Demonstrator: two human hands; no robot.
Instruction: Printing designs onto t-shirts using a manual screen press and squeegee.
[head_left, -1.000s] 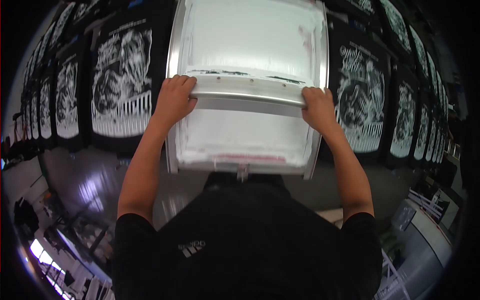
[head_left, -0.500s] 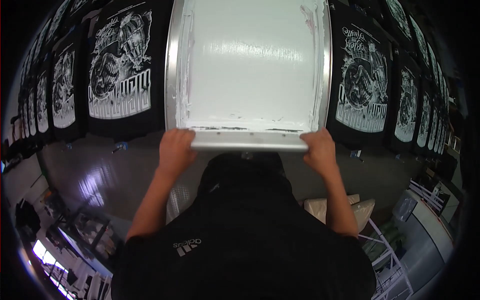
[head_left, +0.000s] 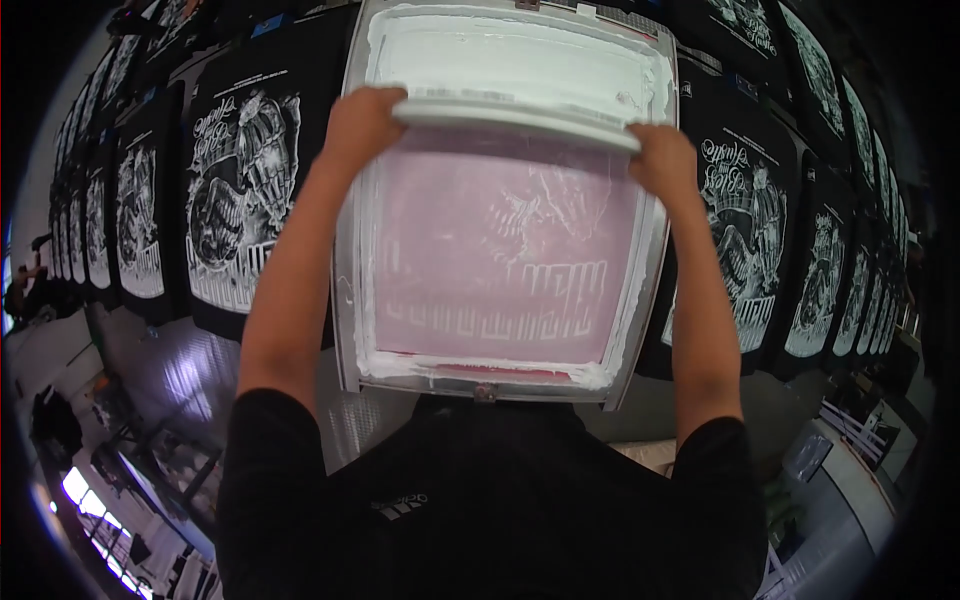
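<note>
A long pale squeegee (head_left: pixel 515 118) lies across a printing screen (head_left: pixel 490 240), gripped at both ends. My left hand (head_left: pixel 365 125) is closed round its left end, and my right hand (head_left: pixel 663 160) is closed round its right end. Beyond the squeegee, a thick layer of white ink (head_left: pixel 500 60) covers the mesh. On the near side the mesh shows pink, with a faint pale design and block shapes in it. Smeared white ink lines the inner edges of the metal frame (head_left: pixel 347 300). The blade's underside is hidden.
Black shirts with white prints stand in rows on both sides, the nearest being a left shirt (head_left: pixel 240 190) and a right shirt (head_left: pixel 745 200). A metal clamp (head_left: pixel 485 393) sits at the screen's near edge. Light-coloured racking (head_left: pixel 855 425) is at the lower right.
Both hands have pushed the squeegee from the screen's near end toward its far part. White ink covered the near mesh before; now pink mesh and the design show there. More of the frame's near end is visible.
</note>
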